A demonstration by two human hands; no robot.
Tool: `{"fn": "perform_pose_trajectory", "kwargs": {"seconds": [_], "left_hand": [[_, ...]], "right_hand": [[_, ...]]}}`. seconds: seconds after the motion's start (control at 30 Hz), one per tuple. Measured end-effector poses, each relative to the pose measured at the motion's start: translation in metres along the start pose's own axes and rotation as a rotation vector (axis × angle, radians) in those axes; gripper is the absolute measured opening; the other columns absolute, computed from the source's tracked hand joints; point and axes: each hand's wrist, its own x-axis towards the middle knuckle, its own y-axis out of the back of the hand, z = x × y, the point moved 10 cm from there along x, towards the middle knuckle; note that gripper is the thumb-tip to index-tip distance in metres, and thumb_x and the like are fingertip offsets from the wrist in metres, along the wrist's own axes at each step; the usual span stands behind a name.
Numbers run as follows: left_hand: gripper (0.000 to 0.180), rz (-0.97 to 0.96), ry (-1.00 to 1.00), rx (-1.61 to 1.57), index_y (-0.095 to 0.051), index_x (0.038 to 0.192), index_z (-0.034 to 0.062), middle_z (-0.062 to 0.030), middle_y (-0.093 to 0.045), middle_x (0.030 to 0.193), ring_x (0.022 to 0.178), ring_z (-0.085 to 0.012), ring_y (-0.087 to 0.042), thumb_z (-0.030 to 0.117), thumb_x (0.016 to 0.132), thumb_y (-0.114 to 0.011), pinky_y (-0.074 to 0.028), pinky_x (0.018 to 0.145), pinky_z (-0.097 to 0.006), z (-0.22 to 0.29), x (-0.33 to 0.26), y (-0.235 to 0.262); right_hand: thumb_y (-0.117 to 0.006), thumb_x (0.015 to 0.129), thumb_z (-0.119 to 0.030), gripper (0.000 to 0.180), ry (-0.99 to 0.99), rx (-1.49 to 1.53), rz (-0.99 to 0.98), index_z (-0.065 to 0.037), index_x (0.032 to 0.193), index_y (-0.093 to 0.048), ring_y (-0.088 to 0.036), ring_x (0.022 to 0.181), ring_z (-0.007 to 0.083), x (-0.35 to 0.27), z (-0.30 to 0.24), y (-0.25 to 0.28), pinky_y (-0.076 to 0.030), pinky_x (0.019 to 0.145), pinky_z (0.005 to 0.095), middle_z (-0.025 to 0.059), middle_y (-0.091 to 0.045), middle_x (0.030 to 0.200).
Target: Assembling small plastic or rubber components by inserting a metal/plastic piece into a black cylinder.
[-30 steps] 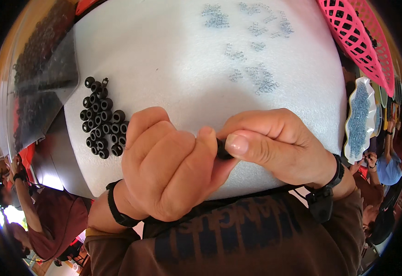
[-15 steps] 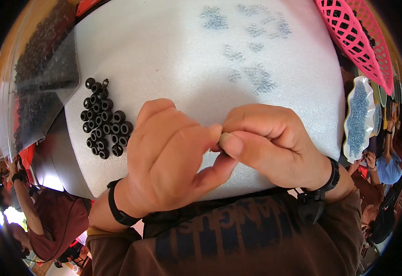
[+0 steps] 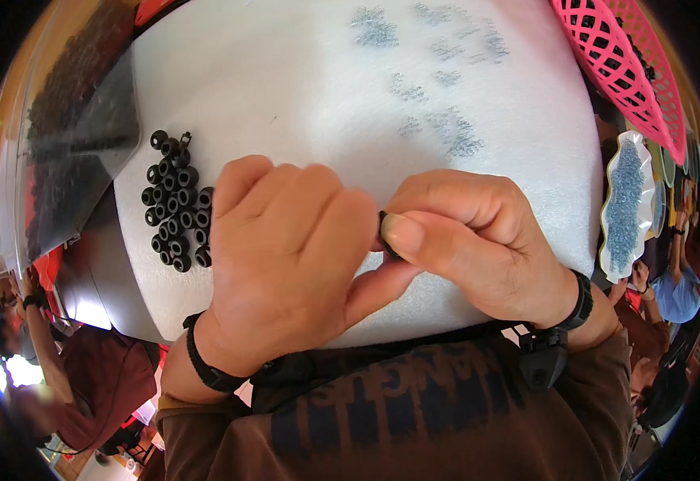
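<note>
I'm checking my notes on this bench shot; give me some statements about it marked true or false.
1. Both hands, the left hand and the right hand, pinch one small black part between them. True.
2. The heap of black rings lies right of the hands. False: it lies to their left.
3. The pink mesh basket sits at the upper right. True.
4. The small blue-grey pieces lie on a bare wooden top. False: they lie on the white foam sheet.

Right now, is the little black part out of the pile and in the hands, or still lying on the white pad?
In the hands: the small black part sits pinched between the left hand and right hand, apart from the pile of black rings.
</note>
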Motion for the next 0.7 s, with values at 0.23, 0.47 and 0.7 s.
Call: {"fn": "perform_pose_trajectory", "kwargs": {"seconds": [0.23,0.47,0.7], "left_hand": [[0.026,0.009,-0.079,0.028,-0.047,0.067,0.0039,-0.0074,-0.040,0.059,0.048,-0.0253,-0.039,0.017,0.060,-0.068,-0.032,0.049,-0.036,0.010,-0.004,0.000],[0.030,0.014,-0.111,0.038,-0.041,0.062,0.0070,-0.0053,-0.033,0.054,0.043,-0.0226,-0.034,0.015,0.062,-0.069,-0.027,0.043,-0.033,0.017,-0.004,-0.004],[0.031,0.091,-0.193,0.085,-0.042,0.062,0.0072,-0.0036,-0.032,0.053,0.041,-0.0201,-0.032,0.015,0.064,-0.071,-0.026,0.041,-0.033,0.029,-0.004,0.005]], "right_hand": [[-0.053,0.093,-0.016,0.024,-0.022,0.037,-0.085,0.005,0.085,-0.062,-0.055,0.074,0.0116,0.001,0.003,-0.007,-0.044,0.067,0.0248,0.0082,-0.061,0.081],[-0.054,0.093,-0.018,0.026,-0.088,0.162,-0.154,0.004,0.082,-0.063,-0.057,0.069,0.0107,0.000,0.008,-0.010,-0.046,0.064,0.0231,0.0061,-0.062,0.074],[-0.053,0.094,-0.020,0.027,-0.107,0.262,-0.158,0.004,0.085,-0.064,-0.058,0.068,0.0104,-0.004,0.009,-0.011,-0.047,0.065,0.0229,0.0064,-0.063,0.074]]}}
